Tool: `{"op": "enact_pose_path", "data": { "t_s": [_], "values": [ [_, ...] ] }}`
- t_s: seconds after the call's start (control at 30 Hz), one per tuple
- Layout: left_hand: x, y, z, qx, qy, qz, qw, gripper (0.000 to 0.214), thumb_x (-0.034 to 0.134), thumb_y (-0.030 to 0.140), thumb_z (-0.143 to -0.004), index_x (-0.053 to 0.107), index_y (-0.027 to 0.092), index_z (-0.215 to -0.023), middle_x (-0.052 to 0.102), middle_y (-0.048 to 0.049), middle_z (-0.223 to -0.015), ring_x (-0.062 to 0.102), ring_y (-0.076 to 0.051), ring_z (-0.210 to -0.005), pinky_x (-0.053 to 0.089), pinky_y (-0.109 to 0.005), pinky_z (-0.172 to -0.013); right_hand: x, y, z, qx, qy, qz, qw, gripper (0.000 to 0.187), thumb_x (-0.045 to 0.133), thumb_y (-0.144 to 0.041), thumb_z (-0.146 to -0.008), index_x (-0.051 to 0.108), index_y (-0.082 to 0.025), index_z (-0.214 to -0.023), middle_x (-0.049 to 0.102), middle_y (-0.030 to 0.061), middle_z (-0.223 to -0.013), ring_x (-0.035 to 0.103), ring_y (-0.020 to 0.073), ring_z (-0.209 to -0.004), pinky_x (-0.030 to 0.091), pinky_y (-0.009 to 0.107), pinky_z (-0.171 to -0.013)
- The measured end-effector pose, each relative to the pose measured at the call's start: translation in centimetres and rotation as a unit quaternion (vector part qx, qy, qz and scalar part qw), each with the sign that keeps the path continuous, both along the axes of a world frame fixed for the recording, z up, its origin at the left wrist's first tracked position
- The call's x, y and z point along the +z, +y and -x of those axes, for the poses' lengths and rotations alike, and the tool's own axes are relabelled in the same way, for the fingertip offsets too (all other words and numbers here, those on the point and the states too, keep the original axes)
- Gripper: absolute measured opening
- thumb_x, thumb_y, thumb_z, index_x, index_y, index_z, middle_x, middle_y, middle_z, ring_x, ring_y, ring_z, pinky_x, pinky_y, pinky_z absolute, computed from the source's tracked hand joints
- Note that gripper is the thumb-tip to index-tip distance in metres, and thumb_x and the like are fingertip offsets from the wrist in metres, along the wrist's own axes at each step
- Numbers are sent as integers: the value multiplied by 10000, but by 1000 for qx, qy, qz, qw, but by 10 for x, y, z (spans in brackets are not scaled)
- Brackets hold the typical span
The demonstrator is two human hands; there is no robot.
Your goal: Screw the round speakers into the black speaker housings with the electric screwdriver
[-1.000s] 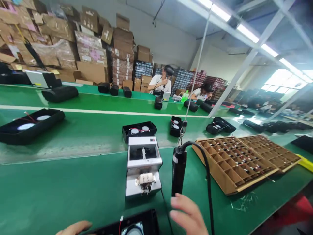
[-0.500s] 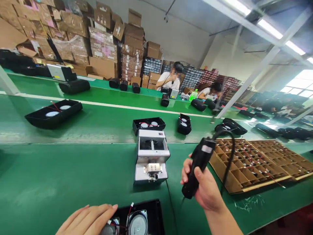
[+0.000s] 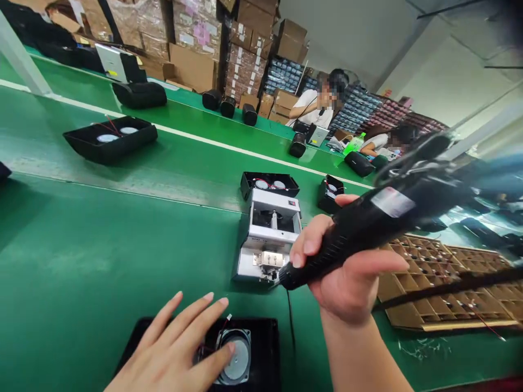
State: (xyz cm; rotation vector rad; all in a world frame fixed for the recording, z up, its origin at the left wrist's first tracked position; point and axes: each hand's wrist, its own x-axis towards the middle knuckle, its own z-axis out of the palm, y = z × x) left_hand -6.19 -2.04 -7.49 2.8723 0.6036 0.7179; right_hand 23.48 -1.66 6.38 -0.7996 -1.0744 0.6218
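Right now the right hand [image 3: 351,277] is gripping a black screwdriver [image 3: 368,228] around its middle, a stiff, probably weighty tool, its tip pointing at the white screw box [image 3: 272,234] just beyond. Its cord [image 3: 449,286] is trailing over the cardboard tray [image 3: 429,267], likely tugging. The left hand [image 3: 180,348] is lying open on the speaker [image 3: 241,362], whose cone looks fragile, in a black case [image 3: 267,340].

The left hand [image 3: 180,351] lies on the speaker box [image 3: 263,348] in front. The machine [image 3: 272,239] sits behind the box. The right hand [image 3: 351,283], gripping the tool [image 3: 379,218], is between the machine and the tray [image 3: 429,261].
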Motion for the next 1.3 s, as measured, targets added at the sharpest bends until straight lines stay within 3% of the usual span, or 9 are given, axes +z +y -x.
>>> {"op": "enact_pose_path", "data": {
  "t_s": [0.1, 0.23, 0.33, 0.57, 0.7, 0.8, 0.9, 1.13, 1.3],
  "values": [
    [-7, -7, -14, -10, 24, 22, 999, 743, 977, 440, -808, 730, 377, -1506, 552, -151, -1784, 618, -423, -1564, 323, -676, -1422, 1, 0, 10, -46, -16, -31, 998, 716, 877, -880, -797, 712, -354, -1254, 704, -94, -672, 604, 152, -459, 521, 290, -444],
    [3, -11, -27, 11, 61, 121, 991, 718, 966, 375, -762, 765, 371, -1451, 689, -154, -1635, 719, -466, -1414, 559, -778, -1219, 3, -3, 16, -42, -47, -18, 998, 667, 782, -935, -843, 731, -290, -1002, 684, -73, -610, 591, 141, -448, 498, 287, -451],
    [15, -12, -33, 23, 67, 170, 983, 665, 953, 325, -742, 803, 356, -1389, 724, -150, -1580, 731, -470, -1384, 539, -807, -1225, 1, 1, 18, -23, -79, 4, 997, 710, 749, -982, -820, 701, -284, -943, 672, -79, -603, 583, 140, -431, 485, 291, -445],
    [22, -13, -33, 37, 54, 182, 981, 682, 900, 250, -757, 791, 369, -1419, 706, -138, -1612, 718, -467, -1397, 535, -813, -1221, -5, 4, 20, -12, -6, 51, 999, 725, 817, -911, -837, 738, -262, -1151, 679, -72, -629, 565, 139, -430, 431, 267, -424],
    [30, -12, -32, 37, 48, 189, 980, 633, 954, 337, -812, 794, 364, -1424, 736, -126, -1593, 736, -466, -1389, 561, -800, -1207, 6, -29, 16, -34, 24, 49, 998, 695, 736, -903, -916, 795, -267, -1186, 702, -52, -629, 608, 155, -453, 508, 297, -452],
    [43, -9, -35, 58, 65, 215, 973, 490, 955, 474, -907, 831, 406, -1377, 762, -95, -1576, 753, -452, -1384, 568, -799, -1207, 14, -61, 15, -32, -8, 31, 999, 397, 701, -653, -1091, 794, -293, -1229, 718, -54, -632, 625, 158, -421, 567, 331, -480],
    [53, -4, -40, 58, 91, 219, 970, 507, 1022, 535, -844, 872, 383, -1303, 809, -113, -1495, 790, -466, -1306, 604, -808, -1151, 12, -80, 20, -9, -19, 41, 999, 194, 642, -417, -1169, 796, -320, -1236, 729, -56, -620, 625, 168, -380, 585, 347, -466],
    [53, -1, -48, 50, 55, 184, 980, 570, 1123, 445, -706, 885, 378, -1220, 852, -103, -1389, 823, -458, -1219, 593, -842, -1119, -12, -75, 36, 7, -33, 74, 997, 264, 607, -482, -1171, 816, -335, -1235, 745, -23, -660, 675, 202, -478, 611, 370, -506],
    [55, 5, -51, 31, 52, 185, 981, 493, 1103, 313, -671, 875, 337, -1108, 856, -82, -1359, 816, -455, -1219, 571, -832, -1125, -15, -71, 36, -3, -34, 87, 996, 301, 577, -494, -1179, 836, -344, -1214, 714, -28, -628, 644, 182, -457, 589, 346, -506]
  ]
}}
